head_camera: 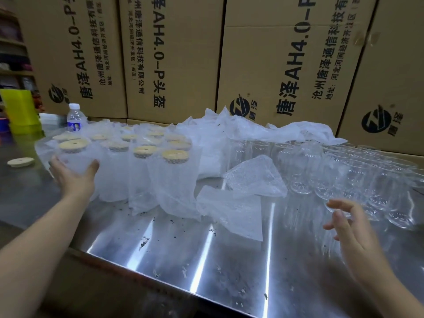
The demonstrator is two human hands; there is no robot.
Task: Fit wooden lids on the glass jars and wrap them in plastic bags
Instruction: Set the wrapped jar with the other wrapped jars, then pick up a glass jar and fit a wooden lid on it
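Observation:
Several glass jars with wooden lids stand wrapped in plastic bags (142, 171) on the left of the steel table (174, 246). My left hand (74, 177) cups the front-left wrapped jar (73, 154), thumb on one side and fingers on the other. Bare glass jars (358, 177) without lids stand in rows on the right. My right hand (351, 228) hovers with loosely spread fingers just in front of the nearest bare jar, holding nothing. Loose plastic bags (238, 203) lie between the two groups. A single wooden lid (20, 161) lies on the table at far left.
Tall cardboard boxes (174, 56) wall off the back of the table. A pile of crumpled plastic (252, 129) lies behind the jars. A water bottle (74, 118) and a yellow bin (20, 111) stand at back left. Dark specks dot the table's near part.

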